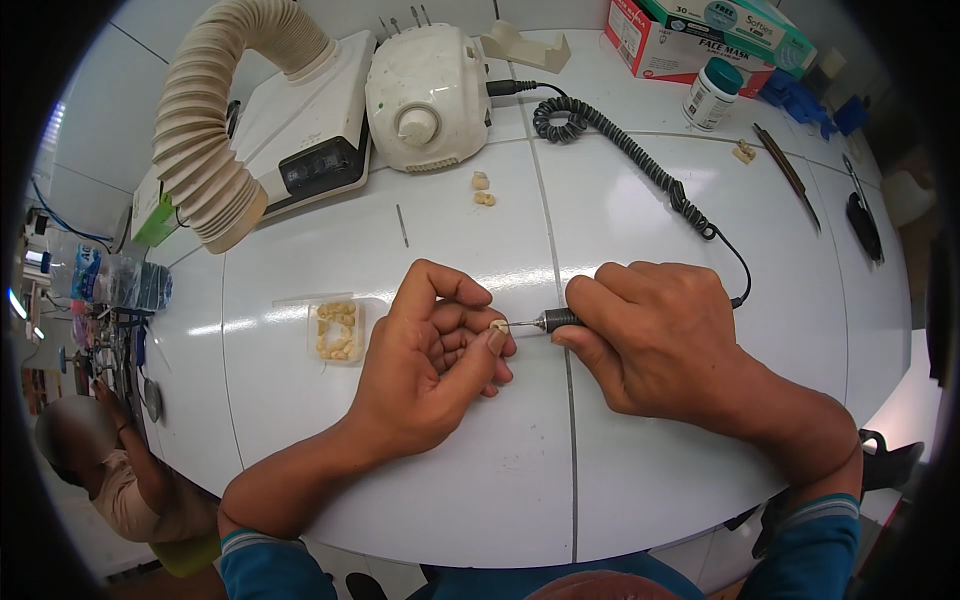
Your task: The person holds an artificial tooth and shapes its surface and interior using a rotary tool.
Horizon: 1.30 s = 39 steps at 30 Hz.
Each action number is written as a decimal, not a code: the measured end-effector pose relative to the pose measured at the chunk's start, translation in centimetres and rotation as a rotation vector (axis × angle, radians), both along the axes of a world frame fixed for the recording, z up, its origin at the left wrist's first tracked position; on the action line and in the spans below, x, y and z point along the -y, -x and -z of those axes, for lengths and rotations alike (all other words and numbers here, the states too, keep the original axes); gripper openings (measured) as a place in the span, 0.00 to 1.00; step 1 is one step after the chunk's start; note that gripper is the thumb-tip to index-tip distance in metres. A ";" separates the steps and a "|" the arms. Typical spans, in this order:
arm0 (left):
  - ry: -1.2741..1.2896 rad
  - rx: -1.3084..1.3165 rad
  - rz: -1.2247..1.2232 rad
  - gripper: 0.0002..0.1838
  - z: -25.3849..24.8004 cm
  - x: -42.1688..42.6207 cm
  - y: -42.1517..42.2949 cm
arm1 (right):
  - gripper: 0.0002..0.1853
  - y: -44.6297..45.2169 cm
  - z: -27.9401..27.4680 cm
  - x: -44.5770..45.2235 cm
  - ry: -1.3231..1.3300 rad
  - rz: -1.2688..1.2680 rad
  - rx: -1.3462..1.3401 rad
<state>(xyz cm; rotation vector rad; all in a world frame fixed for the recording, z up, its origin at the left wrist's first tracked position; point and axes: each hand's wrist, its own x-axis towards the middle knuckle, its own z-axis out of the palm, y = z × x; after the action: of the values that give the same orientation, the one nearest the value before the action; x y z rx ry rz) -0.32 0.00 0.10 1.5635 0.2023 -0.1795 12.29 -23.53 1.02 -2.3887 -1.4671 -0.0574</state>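
Observation:
My left hand [430, 360] is closed around a small cream-coloured piece [499, 326], pinched at the thumb and fingertips. From the right, my right hand [650, 335] grips a dark rotary handpiece [562, 319] whose thin metal bit [522, 323] points left, its tip at the piece. A coiled black cord [640, 155] runs from behind my right hand up to a white control unit [425, 100]. Left of my left hand, a clear plastic box [337, 331] holds several cream tooth-like pieces.
A ribbed suction hose [200, 130] arches at upper left. Two loose pieces [482, 190] and a thin metal rod [402, 226] lie beyond my hands. At right are a carving tool [787, 175], a bottle [712, 95] and mask boxes [700, 45]. Another person [130, 480] sits at far left.

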 end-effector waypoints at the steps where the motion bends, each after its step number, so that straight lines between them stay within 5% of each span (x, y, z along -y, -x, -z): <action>1: -0.002 -0.002 -0.002 0.17 0.0 0.0 0.0 | 0.16 0.0 0.0 0.0 0.000 -0.002 0.001; 39: -0.049 0.022 -0.013 0.15 -0.2 0.2 -0.1 | 0.15 -0.2 -0.2 0.0 0.013 -0.023 -0.007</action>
<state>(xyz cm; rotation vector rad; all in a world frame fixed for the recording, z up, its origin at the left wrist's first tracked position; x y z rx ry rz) -0.25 -0.21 0.34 1.6117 0.2006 -0.1481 12.44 -23.53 1.19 -2.3797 -1.4960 -0.0340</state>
